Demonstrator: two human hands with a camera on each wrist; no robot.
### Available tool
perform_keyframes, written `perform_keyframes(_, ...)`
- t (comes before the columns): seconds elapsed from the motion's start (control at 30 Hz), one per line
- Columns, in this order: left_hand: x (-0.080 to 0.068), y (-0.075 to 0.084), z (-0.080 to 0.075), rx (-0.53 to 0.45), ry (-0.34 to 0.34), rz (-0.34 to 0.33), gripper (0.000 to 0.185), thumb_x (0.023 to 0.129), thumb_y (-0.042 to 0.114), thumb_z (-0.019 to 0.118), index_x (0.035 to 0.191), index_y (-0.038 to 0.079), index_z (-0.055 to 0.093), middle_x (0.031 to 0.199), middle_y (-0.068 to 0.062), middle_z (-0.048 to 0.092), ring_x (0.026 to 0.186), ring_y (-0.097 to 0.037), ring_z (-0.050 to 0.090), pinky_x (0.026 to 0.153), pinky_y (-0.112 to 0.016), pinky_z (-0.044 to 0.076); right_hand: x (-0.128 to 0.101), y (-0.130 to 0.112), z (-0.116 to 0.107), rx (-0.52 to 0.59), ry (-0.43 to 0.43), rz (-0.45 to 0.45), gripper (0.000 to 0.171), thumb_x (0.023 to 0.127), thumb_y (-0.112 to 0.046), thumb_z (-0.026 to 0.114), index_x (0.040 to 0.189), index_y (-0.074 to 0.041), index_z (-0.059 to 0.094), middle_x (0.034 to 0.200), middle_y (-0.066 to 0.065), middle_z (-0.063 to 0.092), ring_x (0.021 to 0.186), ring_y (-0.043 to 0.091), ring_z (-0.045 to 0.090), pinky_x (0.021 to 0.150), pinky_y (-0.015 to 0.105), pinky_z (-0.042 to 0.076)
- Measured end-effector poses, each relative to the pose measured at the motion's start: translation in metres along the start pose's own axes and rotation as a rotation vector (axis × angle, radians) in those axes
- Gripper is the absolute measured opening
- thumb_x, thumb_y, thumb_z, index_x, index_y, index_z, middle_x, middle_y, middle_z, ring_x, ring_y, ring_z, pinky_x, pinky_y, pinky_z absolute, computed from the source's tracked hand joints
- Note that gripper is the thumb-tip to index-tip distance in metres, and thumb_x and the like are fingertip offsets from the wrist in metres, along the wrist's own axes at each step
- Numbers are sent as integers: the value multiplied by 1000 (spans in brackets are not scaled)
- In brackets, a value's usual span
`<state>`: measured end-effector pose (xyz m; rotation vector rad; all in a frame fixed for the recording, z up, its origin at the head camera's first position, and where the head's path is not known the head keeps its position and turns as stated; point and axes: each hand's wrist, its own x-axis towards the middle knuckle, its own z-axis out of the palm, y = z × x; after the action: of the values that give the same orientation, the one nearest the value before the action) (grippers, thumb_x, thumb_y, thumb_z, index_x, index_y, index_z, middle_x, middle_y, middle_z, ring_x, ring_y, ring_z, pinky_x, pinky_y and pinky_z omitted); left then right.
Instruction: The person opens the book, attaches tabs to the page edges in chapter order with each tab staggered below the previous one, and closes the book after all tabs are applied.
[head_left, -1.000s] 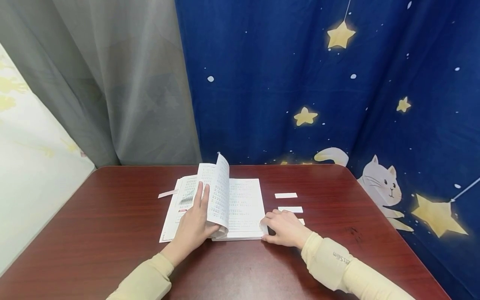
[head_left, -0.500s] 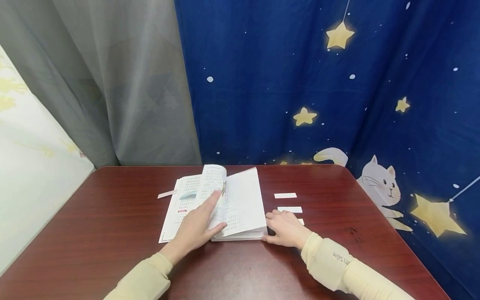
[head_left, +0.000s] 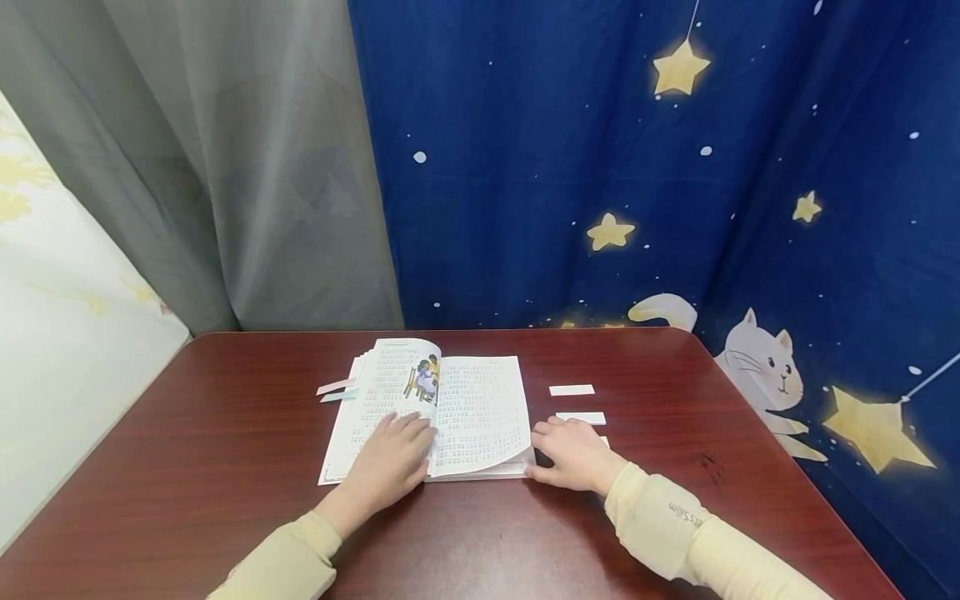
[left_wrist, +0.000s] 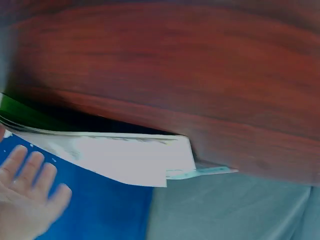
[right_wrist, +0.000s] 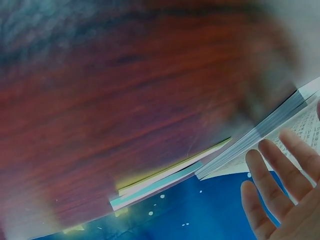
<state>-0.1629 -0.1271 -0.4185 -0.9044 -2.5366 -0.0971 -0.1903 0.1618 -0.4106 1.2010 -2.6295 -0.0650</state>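
Book (head_left: pixel 480 408) spread open on the tabletop (head_left: pixel 480 542), left hand (head_left: pixel 393 458) on its left page (head_left: pixel 384 400), grip relaxed, right hand (head_left: pixel 576 455) at its right edge, that grip hard to judge from here.

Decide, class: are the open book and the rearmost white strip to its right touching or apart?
Apart. The head view shows it: tabletop shows between the right edge of the open book and that white strip.

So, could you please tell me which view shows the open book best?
The head view: it shows both sides of the open book, though the left hand covers part. The left wrist view catches it at a low slant, washed out; the right wrist view shows its page edges and print.
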Motion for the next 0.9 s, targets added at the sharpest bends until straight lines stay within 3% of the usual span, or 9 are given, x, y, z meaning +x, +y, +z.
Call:
perform_keyframes(0.13,7,10,5,-51,-13,78,22,75,11,59,96,8,60,92,-4,59,90,-21,55,79,-39,41,-1,2,-1,-6,9,10,32,75,-47,59,83,-15,62,78,-5,55,72,14,51,56,31,43)
perform_keyframes(0.23,11,16,8,14,-21,58,18,78,27,59,87,12,58,80,0,55,77,-18,53,66,-35,42,-2,3,-3,-5,21,19,32,75,-46,59,83,-15,64,79,-5,56,73,14,52,56,31,43)
perform_keyframes(0.37,16,22,10,94,-39,21,41,74,52,58,80,12,56,73,0,50,69,-19,47,54,-34,38,-3,5,-3,0,29,26,33,73,-46,60,86,-16,66,80,-6,57,74,14,52,56,31,44)
perform_keyframes(0.43,18,23,11,108,-53,16,47,71,57,58,79,11,55,72,-1,48,68,-20,45,50,-33,36,-3,5,-3,3,28,26,34,73,-47,60,87,-17,66,81,-7,57,74,14,52,56,31,44)
perform_keyframes(0.67,22,17,12,43,-55,0,49,65,58,63,80,12,56,73,1,48,66,-17,45,46,-31,37,-4,7,-4,21,18,40,35,73,-47,61,91,-17,67,83,-6,58,77,14,53,59,32,45)
perform_keyframes(0.9,21,9,10,-40,-51,5,50,64,55,66,92,14,58,81,2,51,71,-16,48,50,-31,41,-6,7,-6,13,-6,38,37,71,-47,63,92,-16,67,85,-5,59,83,18,55,61,35,45)
